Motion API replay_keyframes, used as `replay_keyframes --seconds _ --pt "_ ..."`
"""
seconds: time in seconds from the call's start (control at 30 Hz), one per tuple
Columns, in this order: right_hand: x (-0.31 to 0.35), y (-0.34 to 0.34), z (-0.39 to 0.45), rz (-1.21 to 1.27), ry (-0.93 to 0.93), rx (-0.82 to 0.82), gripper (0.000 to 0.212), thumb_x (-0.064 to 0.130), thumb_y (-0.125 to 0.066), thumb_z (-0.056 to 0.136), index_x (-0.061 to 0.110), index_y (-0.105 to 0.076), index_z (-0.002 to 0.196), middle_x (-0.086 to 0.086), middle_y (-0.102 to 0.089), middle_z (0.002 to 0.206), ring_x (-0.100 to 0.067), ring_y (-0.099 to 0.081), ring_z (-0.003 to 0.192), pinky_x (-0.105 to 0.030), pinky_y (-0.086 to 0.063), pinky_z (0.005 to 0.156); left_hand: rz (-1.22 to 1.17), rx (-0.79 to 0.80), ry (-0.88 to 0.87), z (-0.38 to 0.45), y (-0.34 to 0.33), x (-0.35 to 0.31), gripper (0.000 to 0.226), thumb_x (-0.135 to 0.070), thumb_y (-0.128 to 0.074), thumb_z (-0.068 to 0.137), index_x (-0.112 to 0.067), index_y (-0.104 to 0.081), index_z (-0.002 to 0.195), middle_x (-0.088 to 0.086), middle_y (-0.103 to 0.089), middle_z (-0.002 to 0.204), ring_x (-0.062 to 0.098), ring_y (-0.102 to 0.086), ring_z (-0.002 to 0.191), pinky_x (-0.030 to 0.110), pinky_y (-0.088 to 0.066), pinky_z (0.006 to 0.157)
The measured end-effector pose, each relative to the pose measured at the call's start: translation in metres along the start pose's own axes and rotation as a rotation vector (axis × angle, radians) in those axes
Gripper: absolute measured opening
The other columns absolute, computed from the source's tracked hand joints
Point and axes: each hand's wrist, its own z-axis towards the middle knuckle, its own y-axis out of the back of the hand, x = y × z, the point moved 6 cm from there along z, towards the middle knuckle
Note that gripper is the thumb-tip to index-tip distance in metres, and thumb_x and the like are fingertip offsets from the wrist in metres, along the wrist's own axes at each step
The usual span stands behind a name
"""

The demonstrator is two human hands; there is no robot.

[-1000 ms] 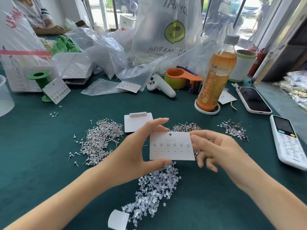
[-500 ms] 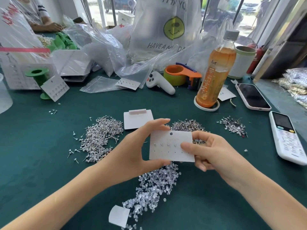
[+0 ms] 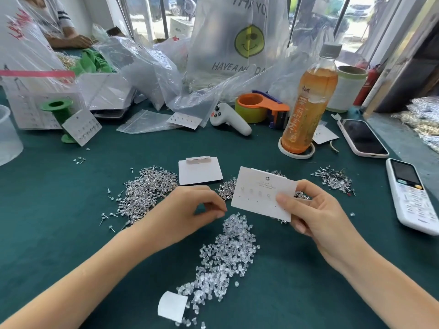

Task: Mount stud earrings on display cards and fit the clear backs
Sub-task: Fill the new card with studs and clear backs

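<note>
Holding: a white rectangular paper display card (image 3: 257,193) sits in the right hand (image 3: 316,210), thumb pressed on its front near the lower right corner and fingers curled behind it, the card raised above the green felt table (image 3: 59,233).
Card state: a few small studs show in its upper row; the holes below look unfilled; its back is hidden, so whether any backs are fitted cannot be told.
Long axis: the card runs left to right, tilted so the right end drops slightly, its free left edge pointing at the left hand (image 3: 190,207).
Left hand: fingertips drawn together toward the thumb, just beside the card's left edge but not touching it; whether a tiny back is pinched there cannot be told.
Key relation: the heap of clear plastic earring backs (image 3: 225,260) lies directly below and between both hands, its top end just under the left fingertips, so the left hand is the nearer one for picking.
Stud supply: a pile of silver stud earrings (image 3: 147,191) lies left of the left hand; a smaller one (image 3: 336,180) lies beyond the right hand.
Likely step: fitting backs probably comes next, which calls for the card's rear to face the picking hand.
Surroundings: a blank white card (image 3: 199,170) lies beyond the hands, an orange tea bottle (image 3: 308,100) farther back.
</note>
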Motion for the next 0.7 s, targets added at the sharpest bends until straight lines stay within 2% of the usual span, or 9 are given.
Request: replay_keyframes --seconds 0.1,0.17,0.23,0.3,0.4,0.43,0.5,0.57,0.7 --pt "-0.001 0.0 0.0 -0.009 0.012 0.005 0.019 0.036 -0.076 0.059 0.028 -0.067 0.073 0.0 -0.061 0.056 -0.008 -0.031 0.036 -0.013 -0.023 0.037 0.0 0.072 0.005 0.001 -0.008 -0.001 0.009 -0.023 -0.071 0.083 -0.026 -0.072 0.091 -0.018 -0.065 0.088 0.0 -0.062 0.081 0.017 -0.051 0.076" --pt "-0.002 0.0 -0.001 -0.008 0.022 0.007 0.02 0.037 -0.077 0.06 0.027 -0.066 0.073 -0.001 -0.061 0.058 -0.008 -0.031 0.037 -0.012 -0.023 0.038 -0.03 0.098 0.02 0.002 -0.009 -0.002 0.009 -0.025 -0.071 0.083 -0.034 -0.069 0.085 -0.015 -0.065 0.089 0.003 -0.064 0.081 0.023 -0.053 0.077" --pt "-0.001 -0.002 -0.002 -0.006 0.034 0.018 0.019 0.036 -0.077 0.061 0.027 -0.066 0.074 -0.002 -0.062 0.059 -0.008 -0.032 0.037 -0.013 -0.023 0.038 -0.043 0.129 0.036 0.003 -0.011 -0.003 0.014 -0.026 -0.071 0.083 -0.039 -0.067 0.082 -0.014 -0.064 0.09 0.003 -0.064 0.081 0.02 -0.051 0.078" --pt "-0.001 -0.004 -0.003 -0.001 0.048 0.033 0.018 0.035 -0.076 0.062 0.026 -0.067 0.074 -0.005 -0.063 0.06 -0.009 -0.032 0.038 -0.014 -0.022 0.038 -0.018 0.162 0.056 0.005 -0.014 -0.003 0.008 -0.028 -0.069 0.084 -0.028 -0.072 0.091 -0.013 -0.062 0.089 0.0 -0.06 0.078 0.011 -0.045 0.073" --pt "0.0 -0.008 -0.006 0.007 0.061 0.057 0.015 0.033 -0.075 0.063 0.026 -0.068 0.074 -0.01 -0.062 0.063 -0.01 -0.034 0.039 -0.014 -0.025 0.039 -0.008 0.191 0.096 0.008 -0.018 0.001 0.016 -0.026 -0.067 0.086 -0.016 -0.072 0.098 -0.007 -0.062 0.089 -0.001 -0.054 0.075 0.009 -0.04 0.067" --pt "0.0 -0.009 -0.006 0.012 0.066 0.068 0.013 0.032 -0.075 0.064 0.026 -0.068 0.073 -0.01 -0.063 0.064 -0.009 -0.034 0.039 -0.013 -0.028 0.039 -0.015 0.206 0.097 0.009 -0.019 0.0 0.017 -0.025 -0.066 0.087 -0.016 -0.071 0.101 -0.004 -0.063 0.093 0.002 -0.055 0.078 0.012 -0.042 0.069" --pt "0.001 -0.011 -0.008 0.008 0.084 0.083 0.011 0.028 -0.073 0.066 0.023 -0.067 0.074 -0.009 -0.065 0.064 -0.01 -0.035 0.039 -0.013 -0.031 0.04 -0.019 0.239 0.099 0.009 -0.022 -0.001 0.019 -0.022 -0.063 0.09 -0.017 -0.068 0.107 0.001 -0.064 0.103 0.013 -0.059 0.091 0.029 -0.048 0.08" --pt "0.001 -0.012 -0.009 -0.008 0.119 0.081 0.014 0.026 -0.072 0.069 0.017 -0.064 0.076 -0.006 -0.065 0.062 -0.01 -0.036 0.039 -0.013 -0.033 0.04 0.001 0.272 0.094 0.008 -0.025 -0.002 0.021 -0.02 -0.059 0.092 -0.018 -0.064 0.112 0.003 -0.061 0.111 0.02 -0.057 0.102 0.038 -0.047 0.088" --pt "-0.002 -0.017 -0.012 -0.055 0.195 0.059 0.008 0.024 -0.07 0.071 0.023 -0.062 0.072 -0.002 -0.065 0.059 -0.011 -0.037 0.039 -0.015 -0.034 0.041 0.049 0.302 0.047 0.005 -0.025 -0.005 0.022 -0.021 -0.054 0.094 -0.017 -0.06 0.115 0.001 -0.056 0.115 0.016 -0.054 0.107 0.036 -0.044 0.092"
